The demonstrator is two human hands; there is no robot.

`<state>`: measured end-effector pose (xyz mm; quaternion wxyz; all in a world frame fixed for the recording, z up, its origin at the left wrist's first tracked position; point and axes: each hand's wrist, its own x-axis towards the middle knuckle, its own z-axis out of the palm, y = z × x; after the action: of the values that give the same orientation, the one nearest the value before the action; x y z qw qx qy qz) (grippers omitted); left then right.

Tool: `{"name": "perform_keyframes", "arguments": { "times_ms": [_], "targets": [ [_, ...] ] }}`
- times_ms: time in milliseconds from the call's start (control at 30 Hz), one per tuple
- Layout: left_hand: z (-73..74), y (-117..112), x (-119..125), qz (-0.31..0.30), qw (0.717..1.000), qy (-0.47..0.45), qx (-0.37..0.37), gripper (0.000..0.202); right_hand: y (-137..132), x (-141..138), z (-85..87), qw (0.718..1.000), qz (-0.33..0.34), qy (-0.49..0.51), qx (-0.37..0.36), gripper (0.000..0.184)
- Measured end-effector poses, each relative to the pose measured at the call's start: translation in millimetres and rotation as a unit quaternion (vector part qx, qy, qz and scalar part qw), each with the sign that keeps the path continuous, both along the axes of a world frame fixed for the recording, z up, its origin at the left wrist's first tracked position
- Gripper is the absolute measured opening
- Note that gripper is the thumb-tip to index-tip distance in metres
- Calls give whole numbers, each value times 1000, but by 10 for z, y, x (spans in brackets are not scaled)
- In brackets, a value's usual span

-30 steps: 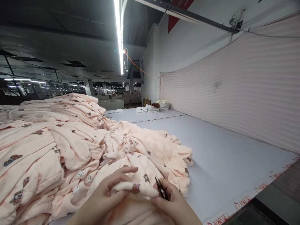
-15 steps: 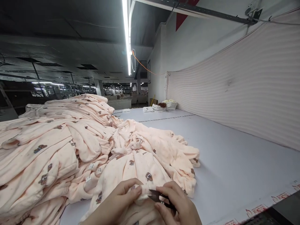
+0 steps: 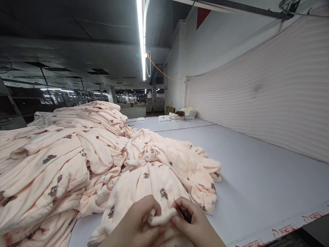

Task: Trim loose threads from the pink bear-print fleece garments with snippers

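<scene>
A pale peach fleece garment with small brown animal prints spreads out on the table in front of me. Its edge is pinched up between my two hands, forming a short roll. My left hand is closed on the left end of that edge. My right hand grips the other end with thumb and fingertips. Tucked in the right palm are dark thread snips, their blades mostly hidden by the fingers. Another bunched garment of the same cloth lies just beyond.
On the left rises a big heap of matching garments, some with white labels. White folded cloth stacks stand at the table's far end. The pale table runs along a striped fabric sheet on the right; red-printed tape marks its near edge.
The snips' blades, which pointed left at the cloth, are now tucked into my right hand. Its fingertips now grasp the fabric edge, which is lifted and rolled. The view has shifted slightly.
</scene>
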<state>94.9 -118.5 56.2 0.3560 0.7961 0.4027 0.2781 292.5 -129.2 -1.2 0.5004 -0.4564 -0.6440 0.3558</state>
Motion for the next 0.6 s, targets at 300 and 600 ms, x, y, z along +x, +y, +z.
{"name": "perform_keyframes", "arguments": {
  "times_ms": [300,600],
  "targets": [
    [-364,-34,-91,1,834,141,533,5,-198,-38,-54,978,-108,-155,88,10],
    [-484,-61,-89,38,858,-4,512,19,-286,89,56,968,-44,-215,118,19]
  ]
}}
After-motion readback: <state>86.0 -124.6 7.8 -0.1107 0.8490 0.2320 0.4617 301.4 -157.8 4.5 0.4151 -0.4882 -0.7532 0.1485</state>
